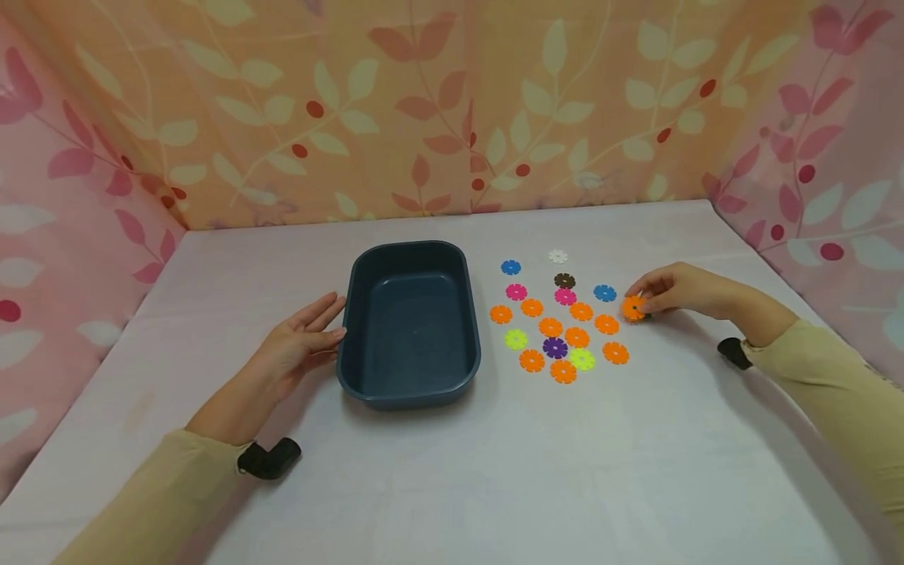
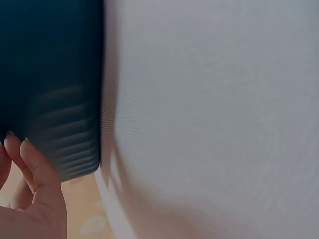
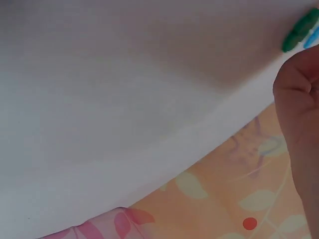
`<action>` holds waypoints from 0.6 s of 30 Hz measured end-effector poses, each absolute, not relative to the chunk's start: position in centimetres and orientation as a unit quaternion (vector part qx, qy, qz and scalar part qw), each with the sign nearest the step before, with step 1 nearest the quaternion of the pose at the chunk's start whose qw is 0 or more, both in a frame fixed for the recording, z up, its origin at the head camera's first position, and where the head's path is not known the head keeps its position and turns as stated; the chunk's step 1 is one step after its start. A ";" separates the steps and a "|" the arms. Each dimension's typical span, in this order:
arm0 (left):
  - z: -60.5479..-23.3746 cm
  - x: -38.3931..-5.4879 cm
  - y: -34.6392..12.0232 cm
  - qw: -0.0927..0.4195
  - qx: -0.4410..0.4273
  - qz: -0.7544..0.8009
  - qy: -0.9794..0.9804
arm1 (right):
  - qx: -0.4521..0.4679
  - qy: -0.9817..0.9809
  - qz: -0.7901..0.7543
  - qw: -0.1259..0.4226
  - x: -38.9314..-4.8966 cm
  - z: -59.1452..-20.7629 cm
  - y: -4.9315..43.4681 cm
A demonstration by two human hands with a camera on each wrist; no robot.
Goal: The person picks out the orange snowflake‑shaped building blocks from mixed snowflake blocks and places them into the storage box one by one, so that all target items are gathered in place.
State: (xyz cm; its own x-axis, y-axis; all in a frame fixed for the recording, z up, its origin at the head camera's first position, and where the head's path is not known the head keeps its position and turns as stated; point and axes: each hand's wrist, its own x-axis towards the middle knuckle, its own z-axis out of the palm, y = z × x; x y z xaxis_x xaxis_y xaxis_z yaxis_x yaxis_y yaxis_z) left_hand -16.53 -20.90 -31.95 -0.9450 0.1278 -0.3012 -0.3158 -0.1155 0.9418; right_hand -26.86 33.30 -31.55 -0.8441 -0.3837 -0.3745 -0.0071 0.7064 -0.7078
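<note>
A dark blue rectangular plastic basin [image 1: 413, 329] stands on the white-covered table. My left hand [image 1: 300, 345] is at its left side, fingers extended and fingertips right at the wall; the left wrist view shows the basin's ribbed outer wall [image 2: 70, 129] beside them. Out to the right, my right hand [image 1: 671, 289] pinches an orange notched plastic disc [image 1: 633, 308] between thumb and fingers. A green disc [image 3: 300, 31] shows at the fingertips in the right wrist view, with a sliver of blue next to it. Several orange discs [image 1: 606, 324] lie just left of this hand.
Between the basin and the right hand lie more notched discs: blue [image 1: 511, 267], white [image 1: 558, 256], brown [image 1: 564, 280], pink [image 1: 516, 292], yellow-green [image 1: 582, 359] and purple [image 1: 555, 348]. Flowered cloth [image 1: 438, 110] hangs behind the table and along both sides.
</note>
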 end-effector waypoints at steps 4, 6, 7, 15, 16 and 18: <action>-31.9 -16.5 -20.9 0.147 -0.077 0.745 0.646 | -0.102 0.869 -0.396 0.277 -26.9 -30.8 32.9; -31.9 -16.5 -20.9 0.147 -0.078 0.746 0.644 | -0.102 0.862 -0.405 0.286 -26.9 -30.4 32.5; -31.9 -16.5 -20.9 0.147 -0.078 0.747 0.643 | -0.104 0.859 -0.408 0.290 -26.8 -30.3 32.3; -31.7 -16.3 -20.7 0.143 -0.083 0.744 0.648 | -0.120 0.837 -0.437 0.307 -26.6 -29.2 30.8; -31.7 -16.3 -20.7 0.144 -0.083 0.744 0.647 | -0.124 0.834 -0.440 0.308 -26.5 -29.1 30.6; -31.7 -16.3 -20.7 0.145 -0.084 0.745 0.645 | -0.125 0.832 -0.443 0.309 -26.4 -28.8 30.1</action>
State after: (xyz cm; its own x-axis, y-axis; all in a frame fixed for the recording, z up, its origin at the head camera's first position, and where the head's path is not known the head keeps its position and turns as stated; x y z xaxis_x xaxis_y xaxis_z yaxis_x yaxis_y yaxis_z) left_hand -16.34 -20.68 -31.68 -0.9436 0.1084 -0.3129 -0.3252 -0.1245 0.9374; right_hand -26.38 30.06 -28.76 -0.7780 -0.4817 -0.4032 0.0657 0.5759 -0.8149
